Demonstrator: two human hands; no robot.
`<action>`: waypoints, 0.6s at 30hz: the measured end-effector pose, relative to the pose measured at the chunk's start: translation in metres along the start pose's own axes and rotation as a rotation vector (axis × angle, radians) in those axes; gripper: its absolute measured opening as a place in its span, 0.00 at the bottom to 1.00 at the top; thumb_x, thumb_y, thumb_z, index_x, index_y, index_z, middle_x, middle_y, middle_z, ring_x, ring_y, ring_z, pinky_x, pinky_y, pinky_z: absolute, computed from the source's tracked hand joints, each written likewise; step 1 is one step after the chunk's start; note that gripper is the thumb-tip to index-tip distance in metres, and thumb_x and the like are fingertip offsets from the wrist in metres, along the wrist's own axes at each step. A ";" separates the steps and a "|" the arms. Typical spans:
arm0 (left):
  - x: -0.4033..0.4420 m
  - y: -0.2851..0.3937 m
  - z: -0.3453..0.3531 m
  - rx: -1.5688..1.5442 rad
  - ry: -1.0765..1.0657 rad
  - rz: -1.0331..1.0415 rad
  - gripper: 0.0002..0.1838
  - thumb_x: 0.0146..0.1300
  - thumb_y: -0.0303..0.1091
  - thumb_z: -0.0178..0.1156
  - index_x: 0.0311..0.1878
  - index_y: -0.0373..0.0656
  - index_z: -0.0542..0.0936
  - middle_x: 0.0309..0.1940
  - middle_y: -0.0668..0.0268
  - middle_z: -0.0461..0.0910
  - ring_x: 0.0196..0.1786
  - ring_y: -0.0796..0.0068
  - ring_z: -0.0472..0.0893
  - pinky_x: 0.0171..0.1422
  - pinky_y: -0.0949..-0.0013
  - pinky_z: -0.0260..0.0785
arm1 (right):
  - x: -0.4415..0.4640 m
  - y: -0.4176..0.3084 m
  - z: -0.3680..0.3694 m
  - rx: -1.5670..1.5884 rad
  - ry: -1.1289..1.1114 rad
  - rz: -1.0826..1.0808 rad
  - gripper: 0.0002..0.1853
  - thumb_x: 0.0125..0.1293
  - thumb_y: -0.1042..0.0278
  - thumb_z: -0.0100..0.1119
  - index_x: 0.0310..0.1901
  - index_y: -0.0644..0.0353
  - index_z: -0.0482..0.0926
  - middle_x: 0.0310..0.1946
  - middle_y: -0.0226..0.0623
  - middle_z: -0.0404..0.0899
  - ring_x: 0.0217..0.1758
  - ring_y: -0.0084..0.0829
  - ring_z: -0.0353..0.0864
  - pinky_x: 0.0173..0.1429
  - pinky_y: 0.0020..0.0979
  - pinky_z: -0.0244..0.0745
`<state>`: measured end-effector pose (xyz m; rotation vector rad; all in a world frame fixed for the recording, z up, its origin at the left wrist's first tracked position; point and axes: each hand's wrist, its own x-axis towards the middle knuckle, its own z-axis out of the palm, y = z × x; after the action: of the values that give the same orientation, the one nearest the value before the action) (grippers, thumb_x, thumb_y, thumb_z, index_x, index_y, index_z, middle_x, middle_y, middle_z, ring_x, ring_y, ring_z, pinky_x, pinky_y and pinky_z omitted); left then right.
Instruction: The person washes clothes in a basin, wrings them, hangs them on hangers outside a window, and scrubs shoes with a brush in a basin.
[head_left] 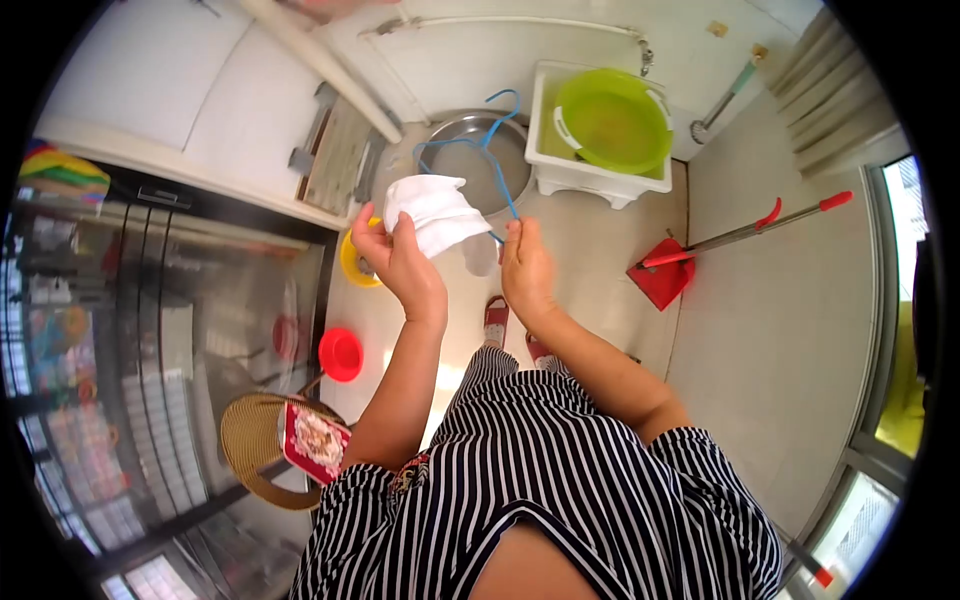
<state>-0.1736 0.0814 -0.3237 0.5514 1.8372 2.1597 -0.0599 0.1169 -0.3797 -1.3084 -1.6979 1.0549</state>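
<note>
A white cloth (432,212) hangs bunched in front of me, with my left hand (405,268) at its lower left edge, fingers bent around that edge. Just right of it, my right hand (526,265) is closed on the lower right corner of a blue hanger (503,180). The hanger's hook points up and away from me, and its left part passes behind the cloth. A translucent pale piece (481,255) shows between the hands below the cloth; what it belongs to is unclear.
Beyond the hands, a metal basin (478,128) rests on the floor. Right of it, a green basin (612,120) sits on a white sink (600,180). A yellow basin (352,262) and red bucket (341,354) are at left; a red dustpan (664,275) is at right.
</note>
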 end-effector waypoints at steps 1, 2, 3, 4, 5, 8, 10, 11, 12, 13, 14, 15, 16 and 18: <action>0.005 -0.004 0.003 -0.002 -0.020 0.014 0.23 0.65 0.29 0.54 0.61 0.40 0.63 0.48 0.61 0.67 0.48 0.72 0.69 0.56 0.71 0.62 | 0.009 -0.003 -0.004 0.011 0.022 0.051 0.09 0.74 0.63 0.41 0.44 0.59 0.67 0.20 0.46 0.75 0.25 0.53 0.75 0.31 0.50 0.67; 0.007 -0.006 0.004 -0.020 -0.034 0.006 0.23 0.65 0.29 0.54 0.61 0.40 0.63 0.48 0.61 0.67 0.48 0.72 0.69 0.56 0.71 0.62 | 0.017 -0.003 -0.006 -0.004 0.040 0.049 0.09 0.74 0.63 0.41 0.44 0.59 0.67 0.20 0.46 0.75 0.25 0.53 0.75 0.31 0.50 0.67; 0.008 -0.001 0.007 -0.112 -0.088 -0.079 0.23 0.64 0.28 0.53 0.62 0.41 0.61 0.49 0.61 0.67 0.49 0.72 0.70 0.56 0.70 0.63 | 0.027 -0.003 -0.006 -0.058 0.141 -0.038 0.08 0.73 0.64 0.43 0.45 0.58 0.67 0.23 0.46 0.76 0.26 0.53 0.75 0.31 0.49 0.68; 0.009 0.001 0.010 -0.203 -0.142 -0.163 0.24 0.64 0.28 0.53 0.63 0.41 0.60 0.51 0.61 0.67 0.50 0.71 0.71 0.56 0.70 0.65 | 0.038 -0.002 -0.007 -0.113 0.239 -0.125 0.07 0.73 0.65 0.45 0.46 0.58 0.68 0.26 0.47 0.77 0.27 0.53 0.75 0.32 0.49 0.68; 0.012 -0.002 0.013 -0.249 -0.164 -0.247 0.26 0.64 0.27 0.53 0.64 0.42 0.59 0.55 0.61 0.67 0.55 0.69 0.72 0.58 0.68 0.67 | 0.054 0.003 -0.008 -0.244 0.393 -0.356 0.07 0.72 0.68 0.47 0.47 0.60 0.68 0.33 0.46 0.77 0.26 0.47 0.76 0.32 0.43 0.70; 0.009 -0.008 0.024 -0.326 -0.318 -0.441 0.27 0.63 0.27 0.53 0.65 0.43 0.58 0.58 0.60 0.67 0.58 0.68 0.72 0.61 0.64 0.68 | 0.078 -0.010 -0.028 -0.052 0.390 -0.336 0.07 0.73 0.69 0.46 0.47 0.62 0.68 0.36 0.42 0.76 0.26 0.36 0.77 0.32 0.35 0.71; 0.014 -0.019 0.032 -0.346 -0.380 -0.531 0.26 0.63 0.25 0.52 0.64 0.45 0.60 0.57 0.61 0.69 0.58 0.65 0.75 0.63 0.59 0.69 | 0.084 -0.029 -0.038 0.094 0.398 -0.280 0.08 0.74 0.69 0.44 0.47 0.64 0.69 0.34 0.38 0.77 0.25 0.27 0.77 0.30 0.28 0.71; 0.017 -0.021 0.037 -0.348 -0.527 -0.612 0.26 0.63 0.24 0.52 0.65 0.46 0.60 0.58 0.62 0.69 0.57 0.66 0.75 0.64 0.59 0.68 | 0.086 -0.033 -0.046 0.146 0.397 -0.222 0.08 0.75 0.68 0.43 0.46 0.64 0.69 0.33 0.37 0.77 0.25 0.26 0.77 0.30 0.27 0.72; 0.019 -0.023 0.043 -0.345 -0.678 -0.694 0.27 0.62 0.24 0.52 0.65 0.46 0.60 0.59 0.62 0.69 0.57 0.67 0.75 0.64 0.59 0.68 | 0.087 -0.036 -0.053 0.197 0.398 -0.160 0.09 0.75 0.67 0.42 0.46 0.64 0.69 0.32 0.36 0.78 0.25 0.25 0.77 0.29 0.25 0.72; 0.022 -0.022 0.048 -0.335 -0.798 -0.729 0.29 0.62 0.26 0.54 0.67 0.45 0.59 0.61 0.62 0.68 0.59 0.68 0.74 0.65 0.60 0.65 | 0.089 -0.037 -0.061 0.156 0.428 -0.152 0.08 0.75 0.69 0.42 0.45 0.64 0.69 0.31 0.36 0.78 0.25 0.24 0.78 0.29 0.24 0.73; 0.025 -0.018 0.053 -0.340 -0.825 -0.746 0.29 0.62 0.26 0.54 0.67 0.45 0.59 0.61 0.62 0.68 0.59 0.68 0.74 0.65 0.60 0.65 | 0.089 -0.034 -0.068 0.137 0.453 -0.143 0.08 0.75 0.69 0.42 0.45 0.64 0.69 0.31 0.36 0.78 0.25 0.24 0.78 0.29 0.24 0.73; 0.030 -0.014 0.057 -0.282 -0.924 -0.774 0.30 0.62 0.28 0.56 0.68 0.44 0.59 0.61 0.63 0.68 0.60 0.68 0.72 0.66 0.60 0.63 | 0.089 -0.027 -0.072 0.074 0.508 -0.230 0.07 0.75 0.70 0.43 0.44 0.64 0.69 0.31 0.36 0.79 0.25 0.25 0.78 0.30 0.24 0.73; 0.036 -0.013 0.061 -0.223 -1.023 -0.796 0.31 0.62 0.30 0.57 0.68 0.43 0.59 0.62 0.63 0.68 0.62 0.68 0.70 0.67 0.60 0.61 | 0.089 -0.023 -0.076 0.009 0.561 -0.318 0.07 0.75 0.71 0.43 0.44 0.64 0.69 0.32 0.37 0.79 0.26 0.25 0.77 0.31 0.24 0.74; 0.046 -0.019 0.077 -0.189 -1.014 -0.723 0.32 0.62 0.35 0.60 0.67 0.42 0.61 0.62 0.62 0.68 0.64 0.68 0.68 0.68 0.60 0.57 | 0.081 -0.019 -0.090 -0.019 0.591 -0.334 0.06 0.74 0.72 0.44 0.44 0.65 0.69 0.33 0.37 0.79 0.27 0.25 0.77 0.34 0.25 0.75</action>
<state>-0.1816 0.1728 -0.3267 0.6318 1.0117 1.1785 -0.0028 0.2082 -0.3214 -1.1462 -1.3999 0.4020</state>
